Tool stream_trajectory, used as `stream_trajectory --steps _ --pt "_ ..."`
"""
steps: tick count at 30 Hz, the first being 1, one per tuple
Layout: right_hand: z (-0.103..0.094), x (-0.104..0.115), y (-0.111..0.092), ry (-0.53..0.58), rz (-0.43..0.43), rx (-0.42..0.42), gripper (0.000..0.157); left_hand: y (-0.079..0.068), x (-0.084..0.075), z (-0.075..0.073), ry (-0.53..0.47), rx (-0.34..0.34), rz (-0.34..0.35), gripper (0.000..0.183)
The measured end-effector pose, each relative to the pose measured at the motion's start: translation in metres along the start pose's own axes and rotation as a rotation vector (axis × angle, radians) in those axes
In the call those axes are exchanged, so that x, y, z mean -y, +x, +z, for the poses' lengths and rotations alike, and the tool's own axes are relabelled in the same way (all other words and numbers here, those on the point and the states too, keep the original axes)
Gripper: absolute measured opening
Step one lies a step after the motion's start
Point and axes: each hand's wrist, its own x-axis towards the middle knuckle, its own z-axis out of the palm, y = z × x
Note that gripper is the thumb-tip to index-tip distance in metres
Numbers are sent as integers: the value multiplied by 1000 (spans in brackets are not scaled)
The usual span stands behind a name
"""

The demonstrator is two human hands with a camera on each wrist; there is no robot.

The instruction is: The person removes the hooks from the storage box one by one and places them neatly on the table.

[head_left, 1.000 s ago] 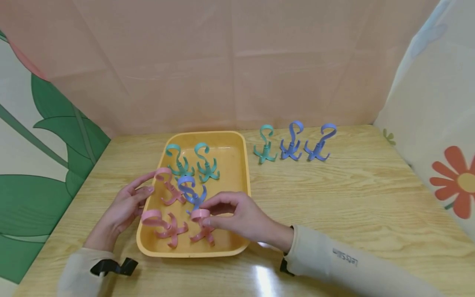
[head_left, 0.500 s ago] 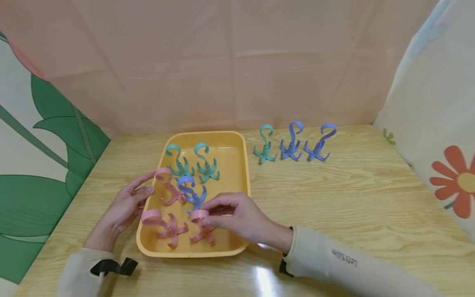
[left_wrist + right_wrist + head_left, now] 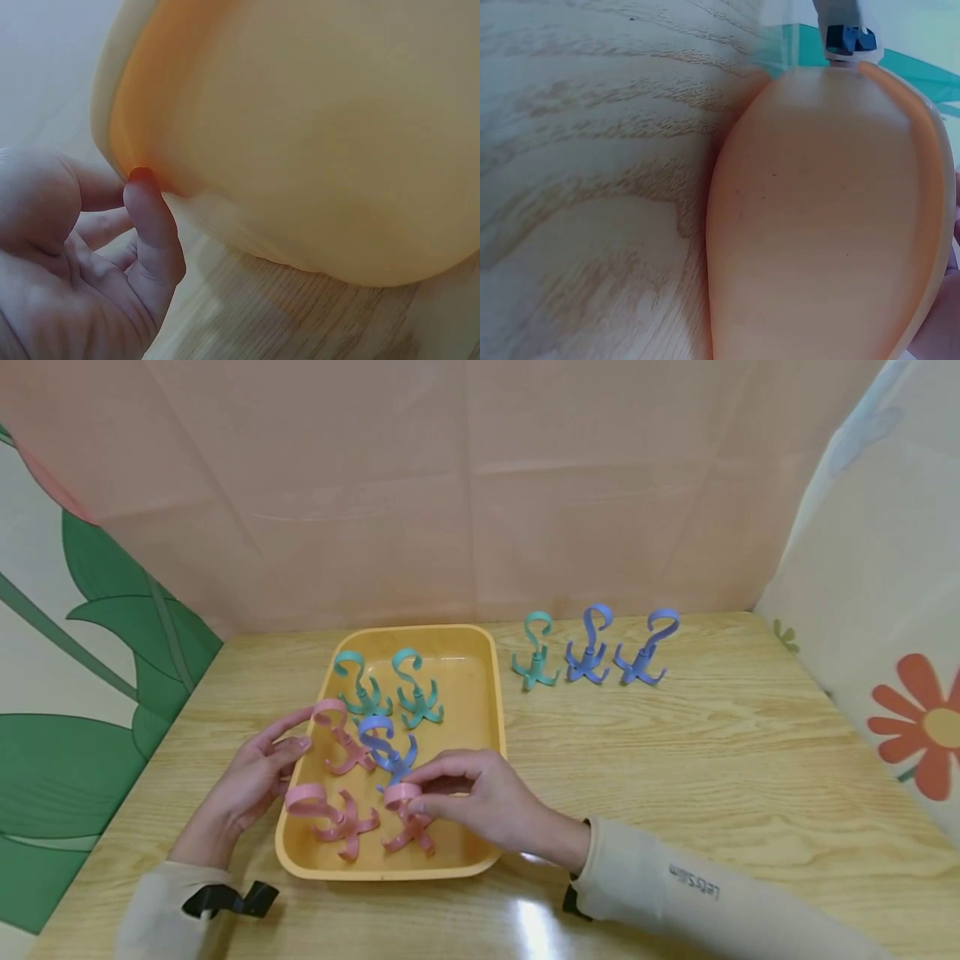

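Note:
In the head view, a yellow plastic tray [image 3: 480, 864] holds several four-pronged hanger hooks with curled tops. My right hand [image 3: 487, 797] pinches the curl of a pink hanger hook [image 3: 412, 835] between thumb and index finger, at the tray's front. My left hand [image 3: 258, 772] grips the tray's left rim; the left wrist view has its fingertips [image 3: 142, 180] at that rim. Also in the tray are a pink hook [image 3: 348, 827] at front left, another pink hook [image 3: 351, 753] behind it, a blue hook [image 3: 393, 760] and two green hooks [image 3: 420, 706] farther back.
On the wooden table [image 3: 675, 760], right of the tray, a green hook [image 3: 536, 668] and two blue hooks [image 3: 588, 660] stand in a row near the back. A pink cloth [image 3: 480, 493] hangs behind. Side panels printed with leaves and a flower [image 3: 937, 727] flank the table.

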Motion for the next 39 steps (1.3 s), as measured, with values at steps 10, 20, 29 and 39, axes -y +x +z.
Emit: stream_trajectory --steps 10,20,29,39 --pt "-1 7 -3 -31 67 -61 18 0 -1 0 1 1 -1 57" --pt "-7 15 -4 -52 1 -101 19 0 0 0 -14 6 2 55" --pt "-16 25 -4 -103 -120 -119 23 -1 0 0 -4 -1 -8 57" --pt "-32 44 -10 -149 -154 -166 22 -1 0 0 5 -12 -12 56"
